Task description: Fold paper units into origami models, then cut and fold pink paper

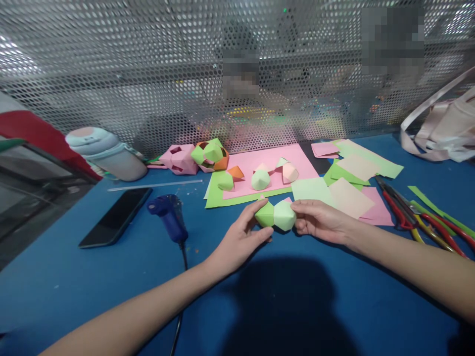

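A folded green paper shape (284,216), pale green on the right and brighter green on the left, is held between both hands just above the blue table. My left hand (243,235) grips its left end, thumb below and fingers on top. At the right end, my right hand (321,220) pinches the pale part with bent fingers. Beyond the hands, several smaller folded pieces, among them a pale green one (261,179), a peach one (290,173) and an orange-and-green one (229,179), lie on a pink sheet (245,165).
A blue glue gun (168,217) with a cord, a black phone (116,217), a glue stick (156,185) and a tumbler (107,154) are at left. Finished-looking paper balls (180,159) sit by the perforated metal panel (166,74). Paper sheets (351,198) and red-handled pliers (399,210) lie at right.
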The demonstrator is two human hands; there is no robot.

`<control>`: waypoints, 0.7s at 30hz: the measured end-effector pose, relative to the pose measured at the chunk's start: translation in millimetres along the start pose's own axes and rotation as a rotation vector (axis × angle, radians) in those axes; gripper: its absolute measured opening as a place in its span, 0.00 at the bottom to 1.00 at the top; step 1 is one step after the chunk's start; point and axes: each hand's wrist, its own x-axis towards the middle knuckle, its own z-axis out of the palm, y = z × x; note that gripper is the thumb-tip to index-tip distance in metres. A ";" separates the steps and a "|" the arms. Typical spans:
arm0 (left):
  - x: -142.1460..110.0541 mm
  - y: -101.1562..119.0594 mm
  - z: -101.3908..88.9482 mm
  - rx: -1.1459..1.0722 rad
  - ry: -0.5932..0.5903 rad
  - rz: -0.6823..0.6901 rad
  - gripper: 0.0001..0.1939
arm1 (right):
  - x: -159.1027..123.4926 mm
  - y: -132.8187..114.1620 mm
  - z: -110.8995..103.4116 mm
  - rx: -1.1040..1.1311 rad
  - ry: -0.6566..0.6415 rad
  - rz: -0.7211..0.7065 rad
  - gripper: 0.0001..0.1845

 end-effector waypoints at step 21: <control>8.0 14.3 -18.5 0.526 0.093 0.337 0.20 | -25.5 -28.0 8.5 -1.296 0.155 -0.196 0.20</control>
